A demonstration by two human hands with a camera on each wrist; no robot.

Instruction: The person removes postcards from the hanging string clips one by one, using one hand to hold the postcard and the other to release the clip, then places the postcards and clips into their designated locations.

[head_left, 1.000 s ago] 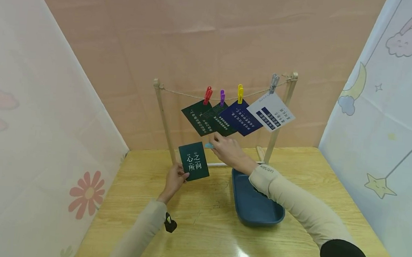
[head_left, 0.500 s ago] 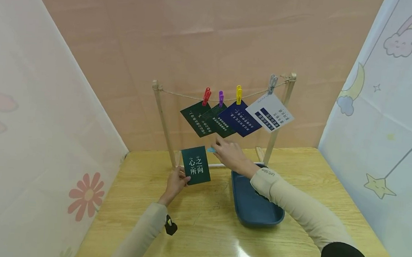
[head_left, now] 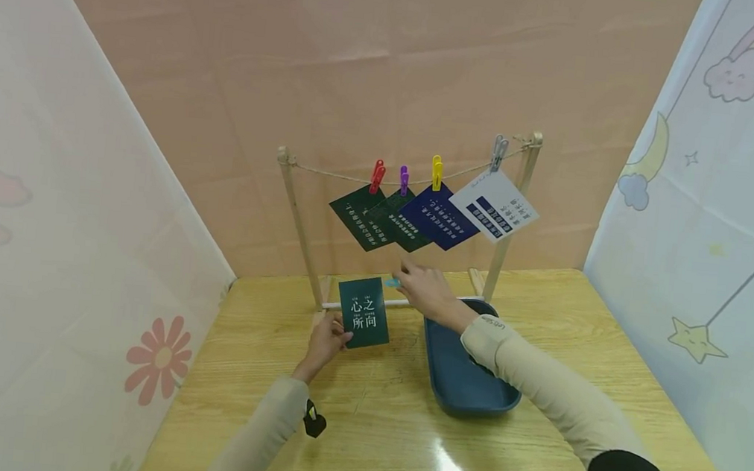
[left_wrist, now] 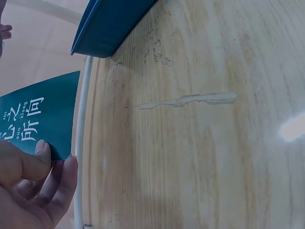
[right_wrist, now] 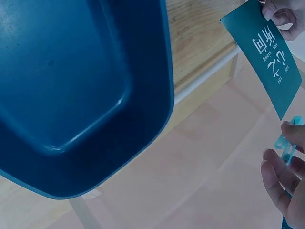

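My left hand (head_left: pixel 326 342) pinches the lower left corner of a dark green card (head_left: pixel 363 313) with white characters, held upright above the table; the card (left_wrist: pixel 37 116) and thumb show in the left wrist view. My right hand (head_left: pixel 422 288) pinches a light blue clothespin (head_left: pixel 391 282) just right of the card's top edge. In the right wrist view the light blue clothespin (right_wrist: pixel 288 141) sits between fingertips (right_wrist: pixel 275 168), close to the dark green card (right_wrist: pixel 270 56). Behind stands a wooden rack (head_left: pixel 295 217) with a string holding several cards on coloured pegs.
A dark blue tray (head_left: pixel 465 378) lies on the wooden table (head_left: pixel 367 429) under my right forearm; the dark blue tray (right_wrist: pixel 71 90) shows nothing inside in the right wrist view. Pink backdrop behind, patterned curtains at both sides.
Both hands have come down and a little to the right, bringing the green card and the blue clothespin lower, away from the hanging cards. The grips are unchanged.
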